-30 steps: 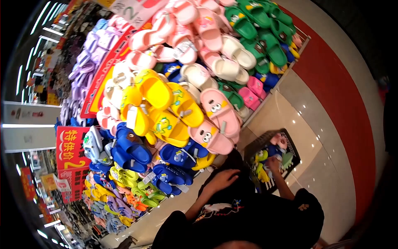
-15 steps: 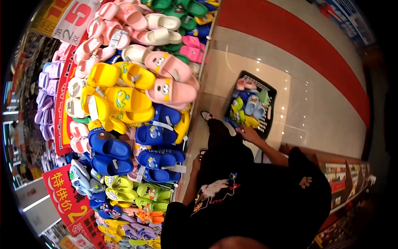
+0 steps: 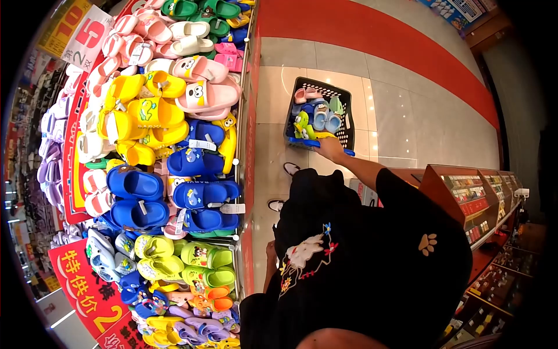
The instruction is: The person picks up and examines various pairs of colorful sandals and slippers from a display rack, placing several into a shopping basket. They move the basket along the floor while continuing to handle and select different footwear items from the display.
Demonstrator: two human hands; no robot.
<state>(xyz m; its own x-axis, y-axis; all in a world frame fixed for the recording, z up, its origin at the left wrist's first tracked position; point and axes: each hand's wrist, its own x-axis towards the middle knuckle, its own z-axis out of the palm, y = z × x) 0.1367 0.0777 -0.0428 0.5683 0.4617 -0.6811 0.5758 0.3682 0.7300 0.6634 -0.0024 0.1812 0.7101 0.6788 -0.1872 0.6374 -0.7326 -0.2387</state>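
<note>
- Your right hand (image 3: 331,148) is at the near end of the black basket (image 3: 347,119), its fingers curled round the smooth blue handle (image 3: 302,141); the individual fingertips are too small to make out.
- The basket is a rectangular tub of hard plastic, its walls pierced with rows of round holes; it is ahead of your feet, over glossy beige tiles (image 3: 279,96), and whether it touches them is hard to tell.
- Inside it lie rounded, moulded shoes: a bright green one (image 3: 302,125) with bulging eyes, pale blue clogs (image 3: 326,117) and pink ones (image 3: 307,95).
- Your left hand (image 3: 271,254) hangs low beside your black shirt (image 3: 372,250), mostly covered; you cannot tell how its fingers stand.
- That shirt is soft cloth with a coloured animal motif on the chest.
- To your left slopes a heap of thick-soled, foam-looking footwear: yellow slippers (image 3: 154,110), pink slippers (image 3: 209,96) with round cartoon eyes, matte blue slippers (image 3: 139,212) and lime clogs (image 3: 160,256).
- A flat red sign (image 3: 84,285) leans beside them.
</note>
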